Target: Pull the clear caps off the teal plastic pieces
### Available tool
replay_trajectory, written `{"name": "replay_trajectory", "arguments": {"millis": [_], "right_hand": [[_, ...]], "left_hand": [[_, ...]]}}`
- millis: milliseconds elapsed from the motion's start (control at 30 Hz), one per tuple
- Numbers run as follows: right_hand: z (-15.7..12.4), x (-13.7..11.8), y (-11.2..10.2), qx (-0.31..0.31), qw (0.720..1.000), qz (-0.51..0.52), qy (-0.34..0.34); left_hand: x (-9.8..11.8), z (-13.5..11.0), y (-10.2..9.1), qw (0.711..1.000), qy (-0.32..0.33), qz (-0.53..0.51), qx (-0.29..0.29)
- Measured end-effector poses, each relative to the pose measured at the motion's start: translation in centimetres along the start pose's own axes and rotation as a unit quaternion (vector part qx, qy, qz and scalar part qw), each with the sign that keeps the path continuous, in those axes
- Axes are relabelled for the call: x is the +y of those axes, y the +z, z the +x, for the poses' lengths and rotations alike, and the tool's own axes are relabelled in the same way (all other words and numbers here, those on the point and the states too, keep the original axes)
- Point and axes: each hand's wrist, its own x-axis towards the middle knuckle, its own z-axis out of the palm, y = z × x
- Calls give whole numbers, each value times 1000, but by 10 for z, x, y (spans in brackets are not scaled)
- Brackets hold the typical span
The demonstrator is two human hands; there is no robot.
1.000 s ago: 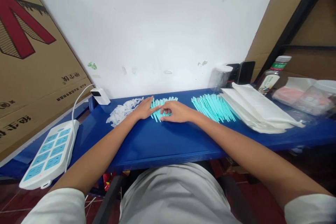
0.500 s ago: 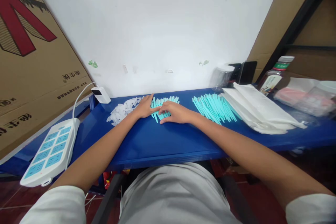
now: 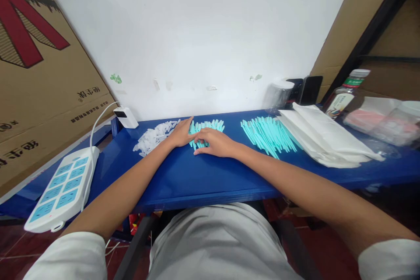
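A row of slim teal plastic sticks (image 3: 210, 126) lies side by side on the blue table, between my two hands. My left hand (image 3: 181, 134) is at the row's left end, fingers stretched out towards the wall and thumb pointing right along the sticks. My right hand (image 3: 216, 142) arches over the near part of the row, thumb apart from the fingers, and hides some sticks. Left of my left hand is a pile of small translucent whitish plastic pieces (image 3: 152, 136). To the right of my right hand lies a second, larger bunch of teal sticks (image 3: 267, 134).
White bags (image 3: 328, 138) lie on the right of the blue table (image 3: 197, 181). Behind them stand a clear jar (image 3: 278, 94) and a bottle (image 3: 344, 94). At left are a power strip (image 3: 64, 188), a small white device (image 3: 126, 117) and a large cardboard box (image 3: 49, 83).
My right hand has shifted slightly left and nearer, its thumb reaching further left. The stick that jutted out towards me now sits closer to the row. My left hand stays nearly still.
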Motion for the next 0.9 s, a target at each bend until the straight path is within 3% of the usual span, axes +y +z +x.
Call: {"name": "replay_trajectory", "arguments": {"millis": [300,633,900], "right_hand": [[-1,-1,5,15,999,-47,-13],[-6,-4,-27,-65,998,3,-9],[-2,-1,-17,-45,999,7,9]], "left_hand": [[-2,1,2,999,29,-25,25],[-5,4,4,1000,11,-20,4],[-6,6,5,1000,18,-23,-3]]}}
